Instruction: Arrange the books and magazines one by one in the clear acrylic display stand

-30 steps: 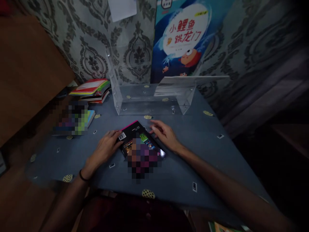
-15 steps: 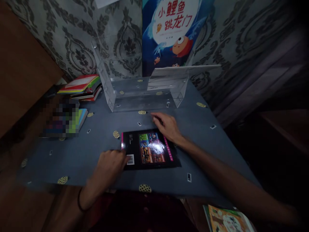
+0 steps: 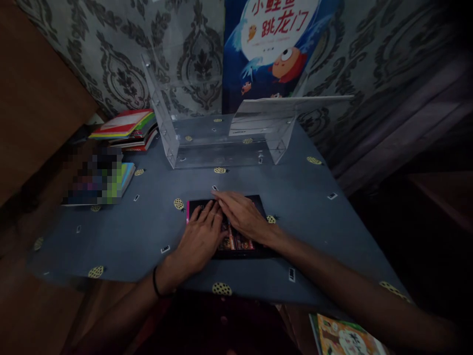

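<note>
A dark book (image 3: 244, 253) with a pink spine edge and small colour pictures lies flat on the table, near its front edge. Spread across the book's left part, the fingers of my left hand (image 3: 202, 231) lie flat; a black band circles that wrist. My right hand (image 3: 242, 214) rests over the upper middle of the book, its fingers stretched out to the left and nearly touching the left fingertips. Between them, the two hands cover much of the cover's pictures.
A clear acrylic stand (image 3: 172, 143) stands at the back, with a white sheet (image 3: 254, 116) on its right side. Behind it is a blue picture book (image 3: 236, 74). Stacked books (image 3: 125, 128) and a partly blurred pile (image 3: 125, 177) sit at the left. Another book (image 3: 347, 337) shows below the table's edge.
My left hand has moved from the book's lower left corner up onto its cover, fingers now spread. My right hand has come left and down over the cover. The view has shifted slightly.
</note>
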`<action>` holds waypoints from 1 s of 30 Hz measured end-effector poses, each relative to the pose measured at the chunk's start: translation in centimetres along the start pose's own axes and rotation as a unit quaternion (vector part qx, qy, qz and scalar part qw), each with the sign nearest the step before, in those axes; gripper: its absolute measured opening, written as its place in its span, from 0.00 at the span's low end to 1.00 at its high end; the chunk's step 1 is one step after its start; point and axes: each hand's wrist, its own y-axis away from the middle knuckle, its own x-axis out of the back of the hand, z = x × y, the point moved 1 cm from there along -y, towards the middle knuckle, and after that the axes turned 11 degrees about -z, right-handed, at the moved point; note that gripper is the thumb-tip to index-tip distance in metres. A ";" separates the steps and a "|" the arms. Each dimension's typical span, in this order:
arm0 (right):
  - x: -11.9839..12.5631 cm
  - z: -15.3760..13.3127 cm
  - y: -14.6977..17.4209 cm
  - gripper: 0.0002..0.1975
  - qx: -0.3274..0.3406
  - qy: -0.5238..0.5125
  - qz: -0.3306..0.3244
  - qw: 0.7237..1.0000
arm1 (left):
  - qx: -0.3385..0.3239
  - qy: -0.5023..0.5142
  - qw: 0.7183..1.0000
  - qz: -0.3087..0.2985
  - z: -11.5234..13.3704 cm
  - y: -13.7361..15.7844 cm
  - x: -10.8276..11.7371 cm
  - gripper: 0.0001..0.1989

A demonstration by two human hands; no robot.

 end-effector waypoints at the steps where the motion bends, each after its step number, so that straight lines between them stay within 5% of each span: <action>1: 0.0 0.1 0.0 0.19 0.004 0.006 -0.001 1.000 | 0.011 -0.007 1.000 0.006 -0.5 0.3 -0.1 0.24; 8: -0.2 -0.4 -0.4 0.15 0.046 0.089 -0.052 0.994 | 0.086 -0.041 0.994 0.043 -3.8 2.4 -0.9 0.24; 13: -0.3 -0.8 0.1 0.13 0.075 0.143 -0.091 0.983 | 0.096 -0.044 0.994 0.041 -4.1 2.7 -1.2 0.24; 23: 3.1 2.5 5.3 0.17 -0.092 0.161 -0.033 0.982 | 0.099 -0.016 0.994 0.039 -3.8 2.9 -1.0 0.23; 27: 3.4 3.1 7.3 0.18 -0.088 0.123 -0.039 0.988 | 0.096 0.000 0.994 0.050 -3.8 3.0 -1.3 0.24; 30: 3.4 3.0 8.8 0.29 -0.071 0.108 -0.092 0.987 | 0.086 0.007 0.996 0.035 -3.9 3.5 -1.5 0.27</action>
